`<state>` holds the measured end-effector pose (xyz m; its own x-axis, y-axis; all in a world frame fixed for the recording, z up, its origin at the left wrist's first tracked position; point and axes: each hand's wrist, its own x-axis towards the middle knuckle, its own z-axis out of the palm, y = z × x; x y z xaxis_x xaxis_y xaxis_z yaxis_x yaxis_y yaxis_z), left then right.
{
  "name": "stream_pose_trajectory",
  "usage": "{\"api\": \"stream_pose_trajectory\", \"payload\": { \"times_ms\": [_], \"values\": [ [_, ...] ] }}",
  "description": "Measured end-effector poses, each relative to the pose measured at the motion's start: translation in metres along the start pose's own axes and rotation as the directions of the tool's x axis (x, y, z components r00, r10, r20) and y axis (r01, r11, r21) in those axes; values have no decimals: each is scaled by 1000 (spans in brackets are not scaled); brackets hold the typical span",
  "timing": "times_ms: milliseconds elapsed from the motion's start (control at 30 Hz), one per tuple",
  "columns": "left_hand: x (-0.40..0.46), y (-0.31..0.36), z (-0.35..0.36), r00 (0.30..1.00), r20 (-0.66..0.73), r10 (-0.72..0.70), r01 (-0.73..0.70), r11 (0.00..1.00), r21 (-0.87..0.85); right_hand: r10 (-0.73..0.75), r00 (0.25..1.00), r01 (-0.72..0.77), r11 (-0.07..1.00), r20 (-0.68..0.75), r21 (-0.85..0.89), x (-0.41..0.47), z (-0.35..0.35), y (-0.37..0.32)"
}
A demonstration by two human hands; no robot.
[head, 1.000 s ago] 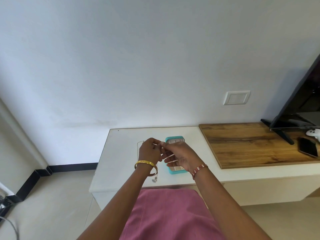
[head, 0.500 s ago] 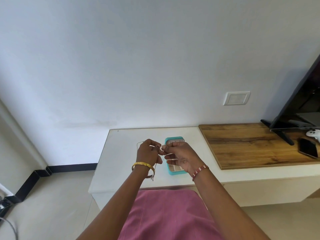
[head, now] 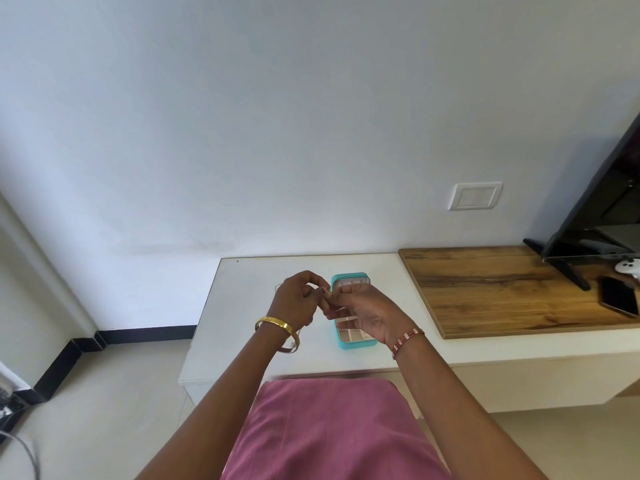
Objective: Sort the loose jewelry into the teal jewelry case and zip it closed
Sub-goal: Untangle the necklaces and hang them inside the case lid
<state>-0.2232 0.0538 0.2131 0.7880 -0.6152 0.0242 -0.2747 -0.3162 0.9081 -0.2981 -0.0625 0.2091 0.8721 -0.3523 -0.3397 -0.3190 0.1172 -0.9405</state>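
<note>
The teal jewelry case (head: 356,344) lies open on the white table (head: 242,341), its lid end away from me, partly hidden by my right hand. My left hand (head: 298,301) and my right hand (head: 363,311) meet above the table just left of the case. Both pinch a small piece of jewelry (head: 325,299) between fingertips; it is too small to name. A thin chain (head: 277,287) shows at the left of my left hand. A silver bangle (head: 291,347) lies on the table under my left wrist.
A wooden board (head: 502,289) covers the table's right part. On it stand a TV (head: 599,209), a dark phone (head: 620,301) and a white controller (head: 628,270). A wall switch (head: 475,196) sits above. Floor lies left of the table.
Both hands rose slightly and drew closer together over the case's left edge, still working the small piece between the fingertips. The case has not moved.
</note>
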Motion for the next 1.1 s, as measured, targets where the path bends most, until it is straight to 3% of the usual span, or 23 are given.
{"api": "stream_pose_trajectory", "payload": {
  "times_ms": [200,367,467,600,733,1100],
  "values": [
    [4,-8,-6,1000,4,30,-31,985,170,9,1000,-10,999,-27,-52,2,-15,-5],
    [1,-14,-3,997,19,76,-78,969,233,-12,992,6,999,-129,-50,2,-22,-9],
    [1,-19,-4,996,9,90,-90,968,233,-50,980,54,998,-195,16,3,-27,-13],
    [1,-18,-2,991,-38,130,-119,969,218,-89,987,122,958,-133,261,3,-26,-20],
    [0,-19,-1,993,-83,79,-71,993,91,-88,992,122,870,-93,477,2,-23,-29],
    [-4,-17,-3,993,-114,24,-50,971,-232,-170,985,151,894,8,422,-10,-16,-52]
  ]
}}
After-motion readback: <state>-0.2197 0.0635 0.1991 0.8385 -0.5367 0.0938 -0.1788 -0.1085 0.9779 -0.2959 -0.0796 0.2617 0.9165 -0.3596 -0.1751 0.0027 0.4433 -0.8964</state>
